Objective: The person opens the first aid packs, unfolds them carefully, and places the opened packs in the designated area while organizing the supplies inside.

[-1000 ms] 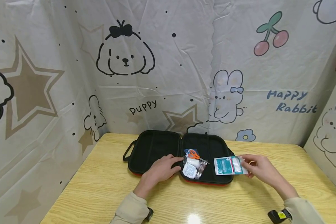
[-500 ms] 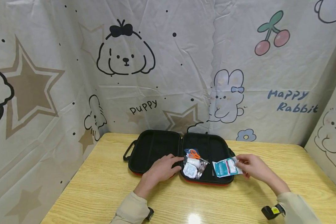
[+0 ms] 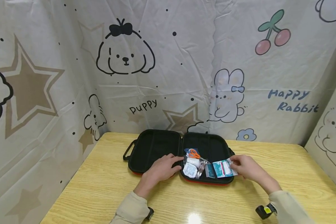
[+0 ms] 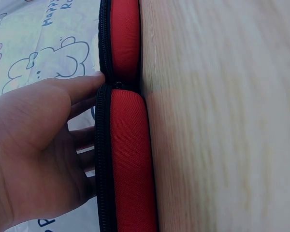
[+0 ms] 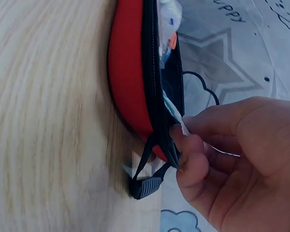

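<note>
A black-lined zip case (image 3: 154, 149) with a red shell (image 4: 130, 145) lies unfolded on the table. My left hand (image 3: 163, 168) rests at its near edge by the hinge, fingers relaxed over the zipped rim. Between thumb and fingers, my right hand (image 3: 247, 168) pinches the right end of a teal-and-white packet (image 3: 222, 169) over the case's right half. A narrower teal packet (image 3: 210, 171) lies just left of it. Orange-handled scissors (image 3: 194, 153), a white roll (image 3: 193, 162) and a white square packet (image 3: 189, 170) sit beside the hinge.
The wooden table (image 3: 173, 202) reaches back to a patterned cloth (image 3: 156, 62). Carry handles stick out at both ends of the case, the left handle (image 3: 128, 151) and the right handle (image 5: 147, 186).
My right hand has moved left, bringing the pinched packet lower over the case. The narrower teal packet has come into view beside it. My left hand has stayed put.
</note>
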The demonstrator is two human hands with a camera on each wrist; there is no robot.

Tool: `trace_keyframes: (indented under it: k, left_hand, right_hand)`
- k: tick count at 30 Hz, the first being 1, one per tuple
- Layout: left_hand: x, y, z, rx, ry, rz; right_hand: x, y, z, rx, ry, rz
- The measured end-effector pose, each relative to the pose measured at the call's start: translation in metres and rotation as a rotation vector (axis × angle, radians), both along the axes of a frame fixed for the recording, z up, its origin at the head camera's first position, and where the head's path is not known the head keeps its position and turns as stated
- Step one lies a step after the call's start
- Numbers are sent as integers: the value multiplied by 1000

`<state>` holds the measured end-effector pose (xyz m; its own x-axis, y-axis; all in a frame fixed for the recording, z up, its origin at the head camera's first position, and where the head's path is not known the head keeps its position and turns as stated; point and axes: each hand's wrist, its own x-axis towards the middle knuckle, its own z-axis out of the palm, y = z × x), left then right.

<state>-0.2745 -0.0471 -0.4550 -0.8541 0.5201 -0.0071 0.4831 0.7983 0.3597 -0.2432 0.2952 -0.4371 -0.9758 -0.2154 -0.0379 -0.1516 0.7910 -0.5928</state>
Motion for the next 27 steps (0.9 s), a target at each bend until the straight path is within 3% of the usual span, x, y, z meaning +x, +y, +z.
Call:
trace_keyframes:
  k: [5, 12, 21, 27]
  left_hand:
    - [1, -1, 1, 0, 9, -2]
    - [0, -2, 1, -4, 3, -7]
    - [-2, -2, -1, -6, 5, -9]
    - [-3, -1, -2, -8, 10, -10]
  right_hand:
    - [-3, -13, 0, 103, 96, 51]
    - [-6, -29, -4, 111, 65, 65]
    - [-11, -41, -3, 76, -58, -36]
    - [-9, -34, 2, 126, -47, -102]
